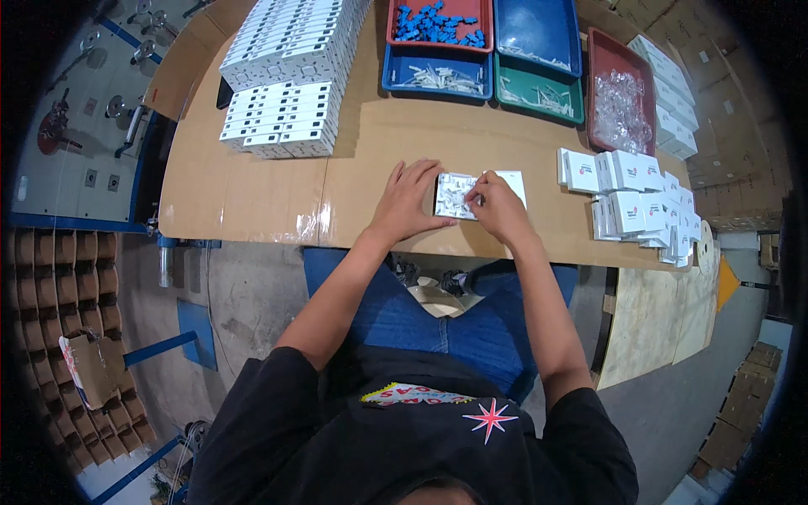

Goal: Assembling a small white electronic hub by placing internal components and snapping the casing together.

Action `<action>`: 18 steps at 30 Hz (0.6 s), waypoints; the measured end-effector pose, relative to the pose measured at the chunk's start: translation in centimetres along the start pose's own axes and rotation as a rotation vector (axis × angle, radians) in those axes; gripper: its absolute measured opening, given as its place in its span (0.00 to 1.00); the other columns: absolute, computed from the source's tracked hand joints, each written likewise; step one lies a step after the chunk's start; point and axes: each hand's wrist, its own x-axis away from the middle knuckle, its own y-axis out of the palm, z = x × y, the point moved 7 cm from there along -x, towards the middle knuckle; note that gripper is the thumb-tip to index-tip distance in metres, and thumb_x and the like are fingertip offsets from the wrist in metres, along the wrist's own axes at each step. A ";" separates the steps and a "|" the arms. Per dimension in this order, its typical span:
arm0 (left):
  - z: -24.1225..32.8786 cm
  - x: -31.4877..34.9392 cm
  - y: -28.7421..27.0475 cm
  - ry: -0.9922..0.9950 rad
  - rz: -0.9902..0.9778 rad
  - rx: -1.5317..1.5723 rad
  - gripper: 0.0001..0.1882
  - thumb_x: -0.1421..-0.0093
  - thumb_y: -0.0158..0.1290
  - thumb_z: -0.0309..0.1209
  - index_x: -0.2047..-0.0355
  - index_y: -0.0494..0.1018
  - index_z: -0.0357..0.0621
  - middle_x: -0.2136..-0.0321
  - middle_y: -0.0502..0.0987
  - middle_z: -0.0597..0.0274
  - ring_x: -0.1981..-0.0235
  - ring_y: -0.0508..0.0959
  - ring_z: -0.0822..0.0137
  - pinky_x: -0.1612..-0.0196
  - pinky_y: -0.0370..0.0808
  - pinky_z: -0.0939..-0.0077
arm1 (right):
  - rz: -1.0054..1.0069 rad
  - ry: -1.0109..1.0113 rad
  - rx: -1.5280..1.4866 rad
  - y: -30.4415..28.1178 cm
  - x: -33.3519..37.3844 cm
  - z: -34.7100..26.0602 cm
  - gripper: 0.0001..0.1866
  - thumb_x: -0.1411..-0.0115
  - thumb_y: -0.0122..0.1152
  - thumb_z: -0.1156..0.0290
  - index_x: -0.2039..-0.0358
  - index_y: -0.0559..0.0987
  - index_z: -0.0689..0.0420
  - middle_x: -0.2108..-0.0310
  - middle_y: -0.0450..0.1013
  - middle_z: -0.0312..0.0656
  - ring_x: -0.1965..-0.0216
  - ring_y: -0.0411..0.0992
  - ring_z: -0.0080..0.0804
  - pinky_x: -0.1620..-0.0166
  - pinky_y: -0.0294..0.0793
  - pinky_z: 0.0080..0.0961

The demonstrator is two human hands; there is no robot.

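An open, shallow white plastic casing lies on the cardboard-covered table in front of me, with small white parts inside it. My left hand spans its left side, thumb along the near edge and fingers by the far left corner. Over the casing's right part, my right hand has its fingertips pinched together at the inside. Whatever those fingertips hold is too small to make out. A flat white piece shows to the right, partly covered by my right hand.
Tall stacks of white casings stand at the far left. Several trays line the back: blue parts in a red tray, white pieces in a blue tray and a green tray, clear parts in another red tray. White packs pile up right.
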 end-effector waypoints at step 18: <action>0.1 -1.0 0.0 -0.097 -0.053 -0.106 0.63 0.54 0.62 0.72 0.31 0.58 0.35 0.29 0.57 0.47 0.25 0.51 0.49 0.24 0.43 0.45 | 0.121 0.064 -0.164 -8.9 -10.4 1.1 0.09 0.41 0.65 0.69 0.63 0.86 0.57 0.66 0.77 0.45 0.64 0.78 0.44 0.58 0.77 0.35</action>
